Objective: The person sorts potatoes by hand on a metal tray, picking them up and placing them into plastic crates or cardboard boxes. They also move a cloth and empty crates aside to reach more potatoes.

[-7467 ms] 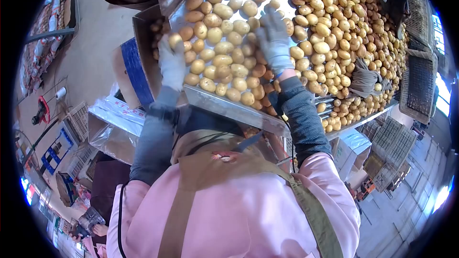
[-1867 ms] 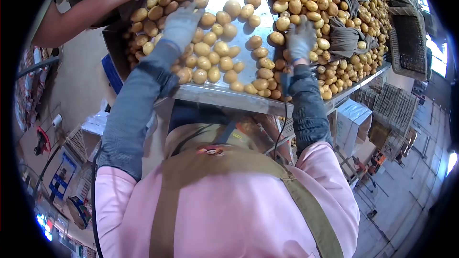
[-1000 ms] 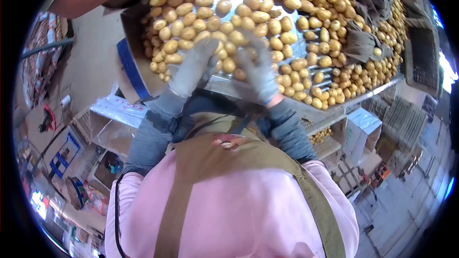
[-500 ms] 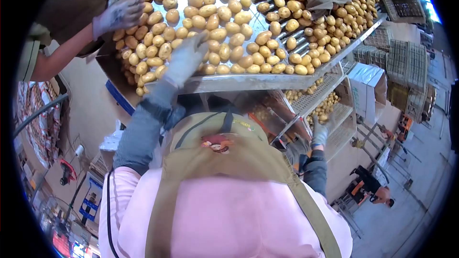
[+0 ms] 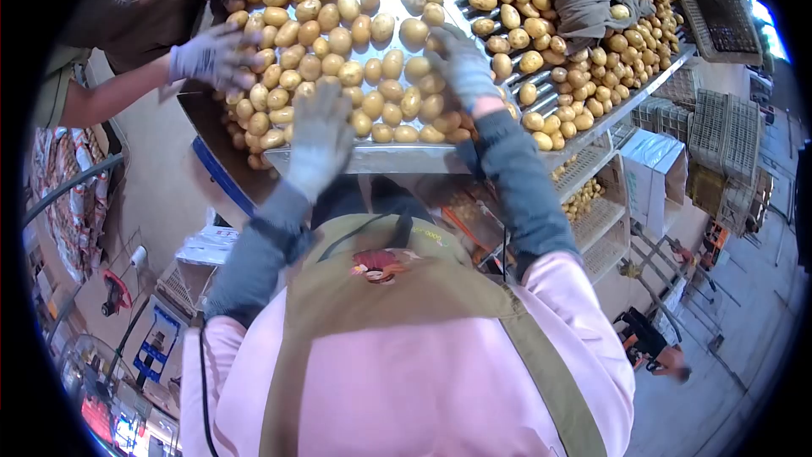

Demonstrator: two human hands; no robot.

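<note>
Yellow potatoes (image 5: 383, 27) lie across a metal sorting table (image 5: 372, 159), whose rim runs just in front of my body. My left hand (image 5: 320, 137), in a grey-white glove, reaches over this rim with fingers outstretched against the nearest potatoes. Further right, my right hand (image 5: 463, 66), gloved as well, rests among potatoes with its fingers extended and no potato visibly gripped. Part of its underside is hidden. Beyond it metal rollers (image 5: 541, 85) show between the potatoes, and a grey cloth (image 5: 584, 8) lies on the pile.
At the left, a co-worker's gloved hands (image 5: 216, 57) touch potatoes at the table's end. Plastic shelf-like crates (image 5: 605, 207) with potatoes stand below the right side. A white box (image 5: 651, 169) and stacked crates (image 5: 723, 131) are farther right.
My right hand has risen from beside the lower crates onto the potatoes on the table. My left hand has drawn back toward the rim. A second co-worker's hand now shows at the top left.
</note>
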